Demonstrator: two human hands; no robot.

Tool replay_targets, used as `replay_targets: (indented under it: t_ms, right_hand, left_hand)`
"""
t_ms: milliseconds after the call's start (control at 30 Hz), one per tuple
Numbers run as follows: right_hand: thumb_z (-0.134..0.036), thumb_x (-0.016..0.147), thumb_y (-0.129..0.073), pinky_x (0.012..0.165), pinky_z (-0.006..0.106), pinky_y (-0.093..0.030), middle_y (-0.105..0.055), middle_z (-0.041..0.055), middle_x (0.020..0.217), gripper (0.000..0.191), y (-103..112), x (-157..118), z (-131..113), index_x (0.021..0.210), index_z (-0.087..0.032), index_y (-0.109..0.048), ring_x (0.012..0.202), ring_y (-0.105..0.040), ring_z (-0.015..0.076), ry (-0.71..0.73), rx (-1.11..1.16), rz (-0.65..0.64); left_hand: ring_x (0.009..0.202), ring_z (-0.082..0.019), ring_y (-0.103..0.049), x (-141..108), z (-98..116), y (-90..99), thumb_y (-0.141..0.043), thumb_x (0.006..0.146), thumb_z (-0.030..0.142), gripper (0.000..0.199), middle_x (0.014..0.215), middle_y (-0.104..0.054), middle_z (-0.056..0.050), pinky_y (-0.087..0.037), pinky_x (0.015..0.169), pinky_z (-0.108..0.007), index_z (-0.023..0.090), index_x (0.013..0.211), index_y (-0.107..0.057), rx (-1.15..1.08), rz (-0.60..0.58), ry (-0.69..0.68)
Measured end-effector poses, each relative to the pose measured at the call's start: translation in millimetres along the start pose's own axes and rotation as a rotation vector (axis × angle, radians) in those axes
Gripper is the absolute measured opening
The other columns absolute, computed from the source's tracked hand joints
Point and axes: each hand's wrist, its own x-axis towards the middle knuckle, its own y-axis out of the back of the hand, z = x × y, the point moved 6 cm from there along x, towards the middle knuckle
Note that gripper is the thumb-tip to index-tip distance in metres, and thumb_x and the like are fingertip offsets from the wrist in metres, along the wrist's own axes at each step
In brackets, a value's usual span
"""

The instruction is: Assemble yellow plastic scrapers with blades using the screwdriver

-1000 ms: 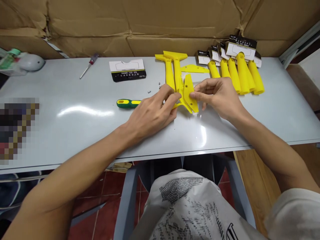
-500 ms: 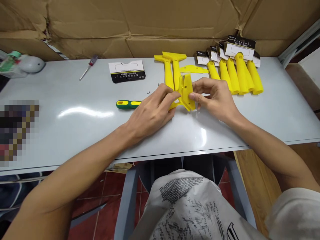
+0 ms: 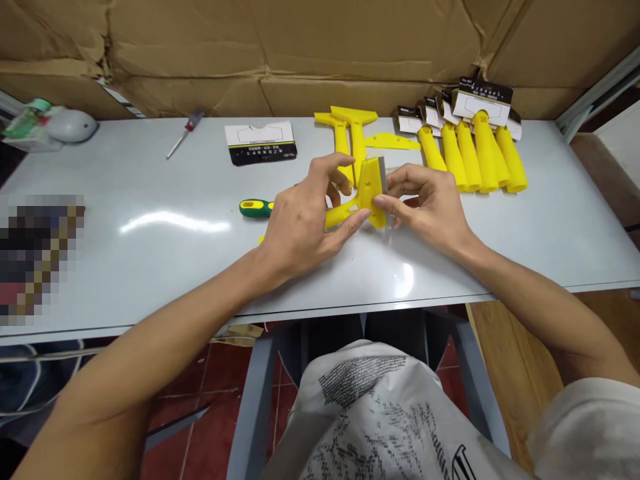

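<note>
A yellow plastic scraper point(image 3: 369, 189) lies across both hands above the table, with a grey metal blade point(image 3: 383, 175) along its right edge. My left hand point(image 3: 310, 217) holds it around the handle, the thumb at the head's lower corner and the index finger raised. My right hand point(image 3: 425, 203) pinches the head's right side between thumb and fingers. Behind the left hand, a green-and-yellow screwdriver handle point(image 3: 255, 209) shows in part. Just beyond are two more yellow scraper bodies point(image 3: 356, 133) and a loose yellow cover plate point(image 3: 393, 141).
Several yellow scrapers or handles point(image 3: 480, 150) with black-and-white cards lie at the back right. A black-and-white card point(image 3: 261, 142) and a small screwdriver point(image 3: 185, 133) lie at the back left. Cardboard point(image 3: 185, 60) stands along the rear edge. A grey mouse-shaped object point(image 3: 73, 125) is far left.
The cover plate, tilted apart from the scraper before, now lies against its head, with the blade showing at the edge. My left index finger has lifted away from the head.
</note>
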Motion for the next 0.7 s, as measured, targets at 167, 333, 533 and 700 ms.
replay_targets:
  t_ms: [167,333,533,700]
  right_hand:
    - [-0.075,0.082,-0.103,0.051,0.021,-0.056,-0.077,0.0003,0.084,0.062,-11.3,-7.6,-4.2,0.092,-0.020,-0.076,0.067,-0.069,0.0117,0.005,-0.010,-0.004]
    - [-0.083,0.098,-0.085,0.050,0.025,-0.056,-0.076,0.0000,0.077,0.062,-11.9,-7.3,-3.9,0.091,-0.022,-0.074,0.061,-0.067,0.0133,-0.023,0.011,0.010]
    - [-0.046,0.124,-0.057,0.073,0.033,-0.054,-0.082,0.0076,0.088,0.047,-19.8,-10.2,-18.4,0.093,-0.018,-0.078,0.077,-0.072,0.0171,0.403,-0.538,-0.001]
    - [-0.018,0.122,-0.041,0.075,0.040,-0.050,-0.081,0.0192,0.143,0.048,-97.6,1.3,-19.5,0.159,-0.013,-0.071,0.128,-0.074,0.0335,0.394,-1.152,-0.461]
  left_hand:
    - [0.085,-0.022,-0.081,1.4,-0.6,-0.5,-0.083,0.105,0.079,0.066,0.099,-0.083,-0.001,-0.071,0.084,-0.038,0.026,0.140,-0.066,-0.272,-0.046,0.270]
    - [0.080,-0.021,-0.080,6.6,-10.9,0.3,-0.095,0.096,0.074,0.062,0.093,-0.083,-0.002,-0.071,0.076,-0.038,0.024,0.125,-0.072,-0.538,-0.028,0.388]
    - [0.062,-0.019,-0.072,24.8,-63.9,29.6,-0.113,0.079,0.069,0.071,0.089,-0.086,-0.001,-0.063,0.054,-0.040,0.026,0.126,-0.081,-0.710,0.075,0.455]
    - [0.060,-0.018,-0.070,27.9,-111.5,47.2,-0.118,0.064,0.068,0.068,0.082,-0.086,0.003,-0.056,0.053,-0.038,0.030,0.109,-0.084,-0.636,0.149,0.573]
